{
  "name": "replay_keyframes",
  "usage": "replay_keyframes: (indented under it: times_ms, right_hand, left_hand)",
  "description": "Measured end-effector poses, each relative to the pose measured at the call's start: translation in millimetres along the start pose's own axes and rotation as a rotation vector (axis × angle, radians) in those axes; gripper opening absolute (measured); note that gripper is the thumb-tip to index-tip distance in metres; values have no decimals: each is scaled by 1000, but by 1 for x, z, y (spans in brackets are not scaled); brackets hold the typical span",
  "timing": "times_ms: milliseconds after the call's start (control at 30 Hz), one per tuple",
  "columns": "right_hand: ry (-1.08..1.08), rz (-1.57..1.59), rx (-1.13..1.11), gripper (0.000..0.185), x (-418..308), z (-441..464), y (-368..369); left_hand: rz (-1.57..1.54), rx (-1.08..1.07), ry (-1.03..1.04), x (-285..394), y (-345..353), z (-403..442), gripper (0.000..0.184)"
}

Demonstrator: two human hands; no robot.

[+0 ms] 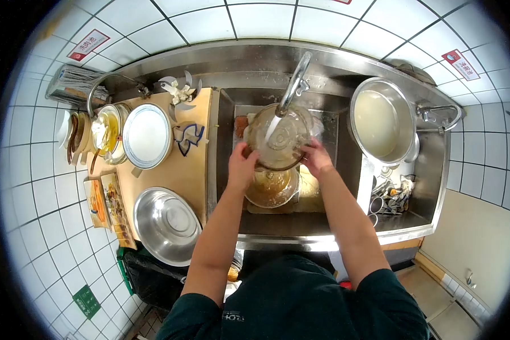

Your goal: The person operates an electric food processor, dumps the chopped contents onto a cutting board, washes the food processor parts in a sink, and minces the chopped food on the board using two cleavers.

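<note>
One white-topped round pot [147, 136] at half past nine from the sink's [289, 224] middle, one steel basin [165, 226] at eight. Worker's left hand [242, 164] grips a clear bowl [280, 136] at its eight; bowl held in the sink under the running tap [293, 84]. Second bowl [272, 190] just below, six o'clock. Right hand [318, 156] holds the bowl's four. Steel pot [379, 122], cloudy liquid inside, at two.

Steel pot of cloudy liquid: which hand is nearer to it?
Right. The right hand holds the right side of the clear bowl, left of the steel pot; the left hand, on the bowl's left side, is farther away.
</note>
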State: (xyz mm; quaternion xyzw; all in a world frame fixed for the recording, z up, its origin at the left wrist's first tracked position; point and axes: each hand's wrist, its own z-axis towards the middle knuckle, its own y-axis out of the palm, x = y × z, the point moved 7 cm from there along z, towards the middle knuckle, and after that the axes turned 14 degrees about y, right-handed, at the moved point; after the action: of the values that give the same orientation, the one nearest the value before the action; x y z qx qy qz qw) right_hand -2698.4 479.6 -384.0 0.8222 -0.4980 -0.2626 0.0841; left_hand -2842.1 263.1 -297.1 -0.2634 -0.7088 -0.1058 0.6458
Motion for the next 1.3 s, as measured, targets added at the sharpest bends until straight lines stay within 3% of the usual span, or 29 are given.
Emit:
replay_keyframes:
  times_ms: [67, 100, 200, 300, 367, 467, 500, 600, 700, 800, 933, 1067, 1200, 1233, 1300]
  right_hand:
    - [-128, -135, 9, 45, -7, -10, 18]
    - [-183, -217, -9, 37, -16, -24, 35]
    - [-306, -441, 18, 36, -35, -15, 55]
    - [-271, -353, 84, 32, -51, -21, 59]
    - [-264, -357, 168, 38, -49, -5, 38]
    - [-414, -685, 548, 49, -42, 3, 13]
    - [-337, -576, 449, 57, -33, 10, 8]
    - [-189, -406, 221, 56, -30, -24, 45]
    - [-497, -552, 32, 51, -34, -26, 76]
    - [-598, -820, 268, 44, -52, -64, 116]
    - [-444, -160, 114, 43, -50, -19, 79]
    - [-141, 62, 157, 40, -32, -12, 53]
    - [-115, 1, 173, 34, -14, -7, 59]
    - [-179, -105, 126, 27, -20, -16, 73]
    - [-497, -456, 301, 28, -37, -25, 82]
  left_hand:
    - [-132, 118, -162, -30, -10, -10, 26]
    - [-397, 153, -289, -89, -7, -11, 35]
    - [-754, 193, -461, -69, -3, -16, 51]
    - [-887, 118, -435, -42, 5, -5, 62]
    - [-764, 48, -390, -7, 10, 1, 59]
    - [-632, 11, -247, 6, 17, 3, 59]
    - [-595, 11, -193, 4, 17, 0, 59]
    - [-705, 73, -261, -34, 14, -8, 57]
    - [-987, 171, -421, -65, 11, -16, 52]
    - [-1103, 245, -642, -97, 19, -15, 47]
    - [-992, 100, -444, -34, 26, -3, 48]
    - [-696, 55, -201, 22, 31, -8, 57]
    - [-648, 111, -114, 16, 22, -25, 63]
    - [-753, 131, -176, 8, 20, -27, 64]
    - [-959, 176, -298, -13, 10, -29, 68]
